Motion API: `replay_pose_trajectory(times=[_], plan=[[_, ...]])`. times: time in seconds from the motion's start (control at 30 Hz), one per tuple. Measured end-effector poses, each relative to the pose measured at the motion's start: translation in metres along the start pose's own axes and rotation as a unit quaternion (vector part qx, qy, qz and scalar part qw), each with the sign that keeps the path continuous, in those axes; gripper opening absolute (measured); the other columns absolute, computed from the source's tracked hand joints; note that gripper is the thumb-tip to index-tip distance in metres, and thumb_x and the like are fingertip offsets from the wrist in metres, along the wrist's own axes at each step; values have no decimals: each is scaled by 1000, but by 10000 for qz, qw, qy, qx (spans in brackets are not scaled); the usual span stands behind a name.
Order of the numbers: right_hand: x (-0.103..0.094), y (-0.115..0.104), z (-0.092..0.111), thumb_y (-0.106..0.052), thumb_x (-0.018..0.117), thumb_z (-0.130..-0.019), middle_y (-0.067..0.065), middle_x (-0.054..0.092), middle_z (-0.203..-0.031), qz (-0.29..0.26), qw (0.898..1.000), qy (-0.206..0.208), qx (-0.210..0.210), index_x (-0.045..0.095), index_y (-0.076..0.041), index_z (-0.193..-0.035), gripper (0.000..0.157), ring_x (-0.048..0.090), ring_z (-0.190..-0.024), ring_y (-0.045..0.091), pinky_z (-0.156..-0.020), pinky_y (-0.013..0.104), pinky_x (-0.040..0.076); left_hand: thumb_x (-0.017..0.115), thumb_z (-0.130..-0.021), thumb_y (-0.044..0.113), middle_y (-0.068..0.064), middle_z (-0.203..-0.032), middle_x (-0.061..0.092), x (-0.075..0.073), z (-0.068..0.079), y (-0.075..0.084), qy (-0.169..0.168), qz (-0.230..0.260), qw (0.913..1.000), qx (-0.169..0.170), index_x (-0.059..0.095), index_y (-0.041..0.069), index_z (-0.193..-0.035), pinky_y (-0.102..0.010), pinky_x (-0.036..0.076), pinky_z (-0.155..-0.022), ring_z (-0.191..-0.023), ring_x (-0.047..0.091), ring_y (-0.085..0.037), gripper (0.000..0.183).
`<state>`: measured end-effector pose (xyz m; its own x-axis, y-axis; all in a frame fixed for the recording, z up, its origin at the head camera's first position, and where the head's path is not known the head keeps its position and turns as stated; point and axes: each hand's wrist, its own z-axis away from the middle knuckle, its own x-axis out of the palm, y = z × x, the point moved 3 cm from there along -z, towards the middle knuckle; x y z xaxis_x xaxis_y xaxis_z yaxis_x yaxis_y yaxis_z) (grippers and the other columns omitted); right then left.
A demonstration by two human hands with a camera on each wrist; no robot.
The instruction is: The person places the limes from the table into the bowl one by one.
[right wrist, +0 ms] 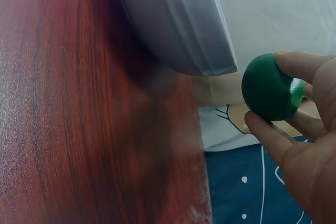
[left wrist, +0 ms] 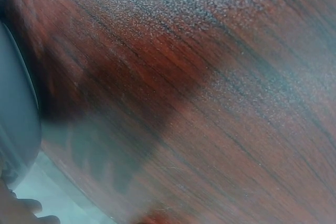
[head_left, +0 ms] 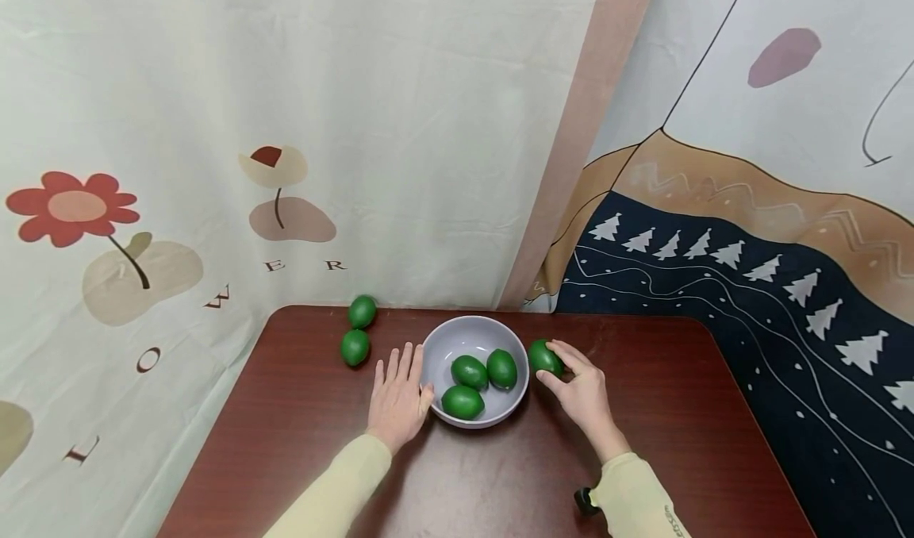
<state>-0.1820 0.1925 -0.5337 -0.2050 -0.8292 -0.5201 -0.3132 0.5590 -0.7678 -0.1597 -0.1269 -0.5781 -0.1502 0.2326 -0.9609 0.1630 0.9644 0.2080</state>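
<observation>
A pale grey-purple bowl [head_left: 439,355] stands on the dark red wooden table, with three green limes [head_left: 469,371] inside it. My right hand [head_left: 584,391] pinches another lime [head_left: 544,358] between thumb and fingers, just right of the bowl's rim. In the right wrist view this lime [right wrist: 268,87] is held off the table beside the bowl's wall [right wrist: 178,19]. At the bowl's left side is my left hand [head_left: 398,399], its fingers straight and its thumb at the rim. Only some fingertips [left wrist: 31,205] of that hand show in the left wrist view, below the bowl [left wrist: 18,108].
Two more limes [head_left: 355,347] lie at the table's back left, one behind the other. The table [head_left: 286,443] meets a pale printed curtain [head_left: 428,165] at its back edge. A dark blue patterned cloth [head_left: 750,324] hangs along the right side.
</observation>
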Motion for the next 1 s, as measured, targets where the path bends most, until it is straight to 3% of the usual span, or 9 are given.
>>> replay_pose_trajectory(times=[1.0], plan=[[5, -15, 5, -6, 87, -81, 19, 67, -133, -259, 9989, -388, 57, 71, -4, -129, 51, 71, -109, 34, -82, 44, 62, 54, -101, 37, -19, -164, 37, 0, 1, 0, 56, -64, 10000, 25, 32, 5, -161, -61, 23, -123, -150, 35, -42, 72]])
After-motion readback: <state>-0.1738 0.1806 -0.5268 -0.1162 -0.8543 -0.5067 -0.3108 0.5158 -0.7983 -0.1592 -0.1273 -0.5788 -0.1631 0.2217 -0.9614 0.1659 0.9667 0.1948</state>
